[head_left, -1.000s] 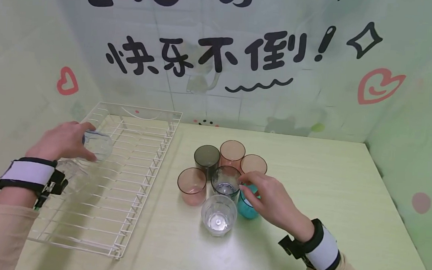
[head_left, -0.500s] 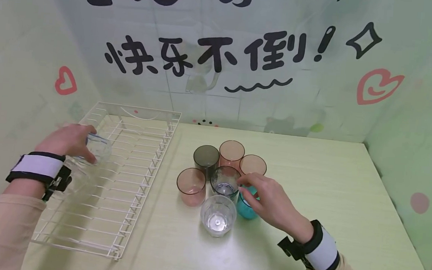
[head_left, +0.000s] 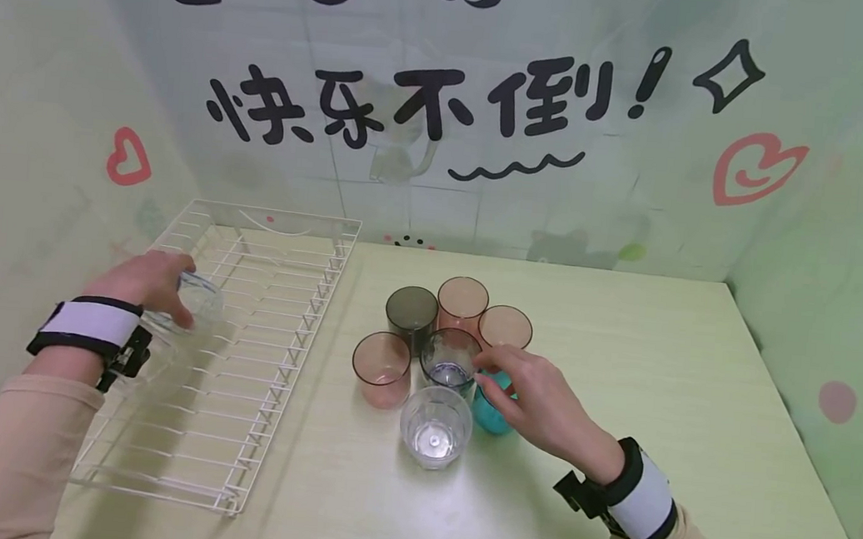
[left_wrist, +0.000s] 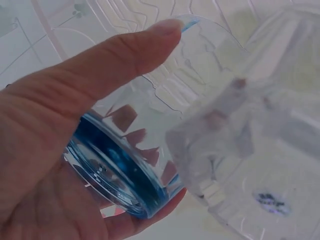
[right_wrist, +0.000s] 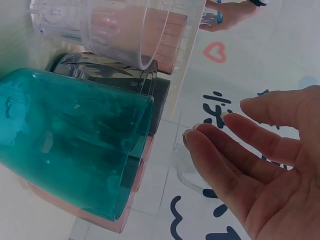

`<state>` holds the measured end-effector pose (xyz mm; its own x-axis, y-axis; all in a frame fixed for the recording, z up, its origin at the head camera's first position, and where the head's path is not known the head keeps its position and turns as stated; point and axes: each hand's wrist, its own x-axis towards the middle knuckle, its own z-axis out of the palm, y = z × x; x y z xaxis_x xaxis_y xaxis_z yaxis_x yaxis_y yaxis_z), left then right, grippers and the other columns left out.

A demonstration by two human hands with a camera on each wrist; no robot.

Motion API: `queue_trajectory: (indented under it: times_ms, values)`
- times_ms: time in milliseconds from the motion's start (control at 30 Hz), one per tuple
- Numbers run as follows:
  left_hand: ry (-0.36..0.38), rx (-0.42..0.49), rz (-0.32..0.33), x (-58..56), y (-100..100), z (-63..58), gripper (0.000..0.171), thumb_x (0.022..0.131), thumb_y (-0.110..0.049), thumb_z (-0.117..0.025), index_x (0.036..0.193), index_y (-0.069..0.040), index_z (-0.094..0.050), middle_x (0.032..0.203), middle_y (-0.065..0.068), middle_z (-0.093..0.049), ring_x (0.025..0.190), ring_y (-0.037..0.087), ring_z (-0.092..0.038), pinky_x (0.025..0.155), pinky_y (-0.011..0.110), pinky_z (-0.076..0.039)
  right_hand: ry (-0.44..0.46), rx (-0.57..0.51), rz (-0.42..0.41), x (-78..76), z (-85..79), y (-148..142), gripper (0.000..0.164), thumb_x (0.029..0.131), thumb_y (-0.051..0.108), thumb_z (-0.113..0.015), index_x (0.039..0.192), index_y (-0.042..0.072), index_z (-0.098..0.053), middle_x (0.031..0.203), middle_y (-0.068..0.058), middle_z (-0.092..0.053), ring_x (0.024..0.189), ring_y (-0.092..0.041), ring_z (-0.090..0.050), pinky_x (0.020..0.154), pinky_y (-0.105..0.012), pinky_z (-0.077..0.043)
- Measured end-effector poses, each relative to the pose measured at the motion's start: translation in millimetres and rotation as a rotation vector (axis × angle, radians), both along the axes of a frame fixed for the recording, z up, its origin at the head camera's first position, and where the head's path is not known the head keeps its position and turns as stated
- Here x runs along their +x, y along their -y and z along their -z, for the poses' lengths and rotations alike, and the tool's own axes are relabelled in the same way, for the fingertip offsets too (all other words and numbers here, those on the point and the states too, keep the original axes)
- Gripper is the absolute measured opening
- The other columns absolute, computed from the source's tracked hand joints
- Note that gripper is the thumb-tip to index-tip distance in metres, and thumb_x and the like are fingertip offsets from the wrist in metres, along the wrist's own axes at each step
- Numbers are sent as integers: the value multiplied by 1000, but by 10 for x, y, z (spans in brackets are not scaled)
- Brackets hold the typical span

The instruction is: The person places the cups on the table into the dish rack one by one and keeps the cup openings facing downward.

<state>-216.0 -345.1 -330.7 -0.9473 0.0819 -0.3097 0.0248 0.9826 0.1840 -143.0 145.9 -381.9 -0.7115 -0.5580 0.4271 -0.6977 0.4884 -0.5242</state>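
My left hand (head_left: 147, 283) grips a clear drinking glass (head_left: 204, 304) on its side over the left part of a white wire rack (head_left: 307, 226). In the left wrist view, the thumb lies along the side of the glass, whose thick base (left_wrist: 120, 160) looks blue. Beside it is another clear glass (left_wrist: 270, 150), close to the camera. My right hand (head_left: 542, 402) hovers at a teal glass (head_left: 492, 416), fingers loosely bent. The right wrist view shows nothing between those fingers (right_wrist: 215, 160) and a gap to the teal glass's rim.
A tight cluster stands upright mid-table: a grey glass (head_left: 412, 314), a smoky clear glass (head_left: 451, 363), pink glasses (head_left: 382, 375) and a faceted clear glass (head_left: 435, 437). A printed cloth backdrop (head_left: 525, 218) rises behind the table (head_left: 643, 359).
My left hand and forearm have shifted slightly to the right with the glass over the rack. The right hand and the clustered glasses have stayed put.
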Motion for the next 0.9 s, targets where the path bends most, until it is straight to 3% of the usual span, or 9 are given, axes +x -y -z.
queue_trajectory:
  times_ms: [500,900]
  values:
    - [22,-33,22,-10,-111,66,69,65,-16,-91,113,15,-52,93,26,-58,82,39,-53,72,54,-47,8,4,0,11,8,9,12,89,-1,-68,101,0,-68,96,-9,-69,80,-19,-67,61,-28,-54]
    - [50,-75,2,-45,-96,119,77,65,-19,-92,118,18,-50,101,33,-57,86,42,-53,75,58,-47,25,12,7,15,7,-2,12,89,1,-68,101,0,-68,96,-8,-69,81,-18,-67,62,-24,-53]
